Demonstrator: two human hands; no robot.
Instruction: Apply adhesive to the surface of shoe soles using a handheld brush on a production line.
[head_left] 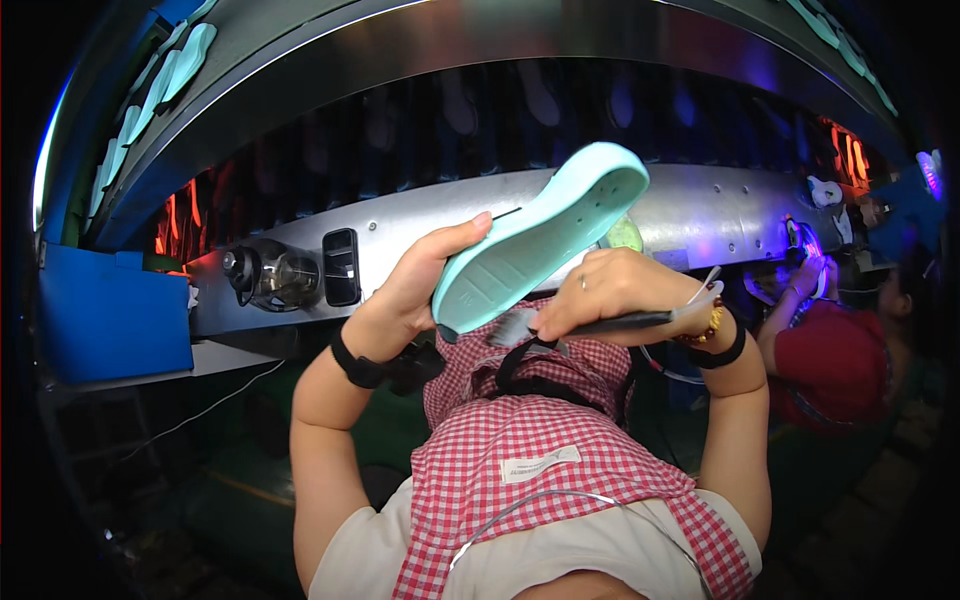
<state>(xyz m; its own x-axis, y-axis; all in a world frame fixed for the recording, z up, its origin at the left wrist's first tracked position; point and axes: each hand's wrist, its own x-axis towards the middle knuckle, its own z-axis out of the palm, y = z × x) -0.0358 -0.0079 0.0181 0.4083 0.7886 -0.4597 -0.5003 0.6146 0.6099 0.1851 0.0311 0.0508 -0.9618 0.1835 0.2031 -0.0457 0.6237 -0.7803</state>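
A light teal shoe sole [545, 235] is held up at a slant, its raised rim and small holes facing me. My left hand [415, 275] grips its near left side, thumb along the edge. A small dark patch shows at the sole's lower end. My right hand [615, 292] is closed around a brush with a black handle [630, 322]. The brush's pale bristles [512, 328] point left, close beside the sole's lower right edge; whether they touch it I cannot tell. Partly behind my right hand is a pale green object [625, 235].
A metal bench [700, 215] crosses in front, bearing a clear jar with a black lid [283, 275] and a black tray-like item [341, 267]. A blue box [120, 315] stands left. Teal soles [188, 62] line the upper left belt. Another person in red [835, 360] works at right.
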